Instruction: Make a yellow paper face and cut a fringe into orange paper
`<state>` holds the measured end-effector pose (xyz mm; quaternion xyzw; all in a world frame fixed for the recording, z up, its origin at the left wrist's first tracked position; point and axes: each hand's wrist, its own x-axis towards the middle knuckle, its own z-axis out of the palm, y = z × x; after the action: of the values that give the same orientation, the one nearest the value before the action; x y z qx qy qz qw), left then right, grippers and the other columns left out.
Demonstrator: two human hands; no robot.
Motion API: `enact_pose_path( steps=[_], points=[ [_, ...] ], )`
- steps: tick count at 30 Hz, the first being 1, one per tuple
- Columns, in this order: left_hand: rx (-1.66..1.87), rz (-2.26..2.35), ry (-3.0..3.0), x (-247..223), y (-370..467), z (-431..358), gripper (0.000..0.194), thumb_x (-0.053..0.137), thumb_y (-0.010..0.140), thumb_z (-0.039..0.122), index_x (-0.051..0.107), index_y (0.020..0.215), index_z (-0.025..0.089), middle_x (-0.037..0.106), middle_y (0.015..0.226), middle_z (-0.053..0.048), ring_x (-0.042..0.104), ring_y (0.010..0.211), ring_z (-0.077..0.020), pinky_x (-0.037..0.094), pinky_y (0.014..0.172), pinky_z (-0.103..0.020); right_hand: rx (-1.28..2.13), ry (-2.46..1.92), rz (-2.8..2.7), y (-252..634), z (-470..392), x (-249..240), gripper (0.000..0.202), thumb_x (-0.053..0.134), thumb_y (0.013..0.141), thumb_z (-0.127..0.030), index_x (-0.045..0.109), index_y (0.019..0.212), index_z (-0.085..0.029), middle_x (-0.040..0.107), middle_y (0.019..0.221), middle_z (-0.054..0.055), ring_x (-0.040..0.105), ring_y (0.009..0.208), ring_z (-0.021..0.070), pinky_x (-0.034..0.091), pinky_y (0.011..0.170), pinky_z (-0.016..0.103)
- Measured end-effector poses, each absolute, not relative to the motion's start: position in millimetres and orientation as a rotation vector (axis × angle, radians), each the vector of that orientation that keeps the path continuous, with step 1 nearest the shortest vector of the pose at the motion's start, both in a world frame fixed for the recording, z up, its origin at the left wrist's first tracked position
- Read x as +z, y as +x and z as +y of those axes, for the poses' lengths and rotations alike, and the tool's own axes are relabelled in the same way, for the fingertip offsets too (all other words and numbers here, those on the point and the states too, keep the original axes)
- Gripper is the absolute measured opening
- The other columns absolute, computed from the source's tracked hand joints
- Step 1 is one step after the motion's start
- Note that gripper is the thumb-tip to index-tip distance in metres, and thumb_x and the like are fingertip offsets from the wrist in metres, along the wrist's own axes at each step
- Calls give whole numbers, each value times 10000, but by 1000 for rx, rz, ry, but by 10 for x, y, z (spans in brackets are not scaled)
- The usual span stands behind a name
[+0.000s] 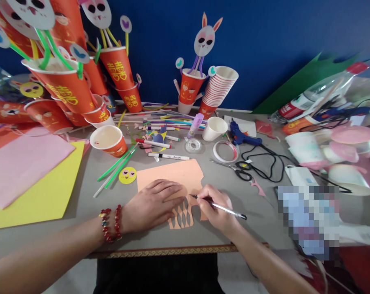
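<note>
An orange paper sheet (166, 173) with leaf-shaped cutouts along its lower edge lies on the grey table. My left hand (156, 204) rests flat on it, fingers spread and pressing it down. A black and silver pen (223, 208) is pinched in my right hand (215, 206), its tip touching the paper just right of my left fingertips. Beside the sheet's left edge is a round yellow face cutout (128, 175). Scissors (243, 171) with black handles lie to the right of the sheet.
Red cups (117, 69) with paper rabbits stand at the back. Green straws (117, 167), markers (169, 157), a tape roll (225, 151) and a blue glue gun (243, 136) lie beyond the sheet. Yellow paper (56, 196) is left; a blurred-out phone (307, 220) is right.
</note>
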<state>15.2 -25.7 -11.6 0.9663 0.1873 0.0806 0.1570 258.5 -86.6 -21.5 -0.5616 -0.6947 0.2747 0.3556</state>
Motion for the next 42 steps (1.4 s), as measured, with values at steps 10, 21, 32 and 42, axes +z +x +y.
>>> enact_pose_path(
  steps=[10,21,32,42],
  points=[
    [264,521,2766,-107,153,-252,435,508,941,285,479,1371,229,486,1435,-86,423,1317,-265,316,1125,-455,722,-1446,-1785,2596,-883,-239,169,508,844,-147,471,699,-224,504,573,-46,435,479,107,349,499,229],
    [277,505,2757,-109,152,-245,442,519,939,297,479,1374,229,499,1424,-95,437,1311,-269,330,1121,-464,706,-1404,-1772,2586,-880,-201,191,494,815,-109,440,675,-227,449,554,-59,402,480,103,332,496,229],
    [285,509,2758,-110,150,-247,440,534,933,297,490,1365,225,500,1423,-88,435,1315,-266,322,1130,-461,729,-1384,-1782,2605,-892,-192,198,477,797,-99,446,650,-228,483,539,-51,420,481,112,334,495,232],
    [273,517,2753,-121,149,-251,437,520,943,307,485,1373,233,499,1428,-87,431,1320,-266,320,1129,-461,768,-1351,-1772,2610,-896,-196,196,469,776,-86,442,644,-227,485,531,-50,426,488,115,337,507,234]
  ],
)
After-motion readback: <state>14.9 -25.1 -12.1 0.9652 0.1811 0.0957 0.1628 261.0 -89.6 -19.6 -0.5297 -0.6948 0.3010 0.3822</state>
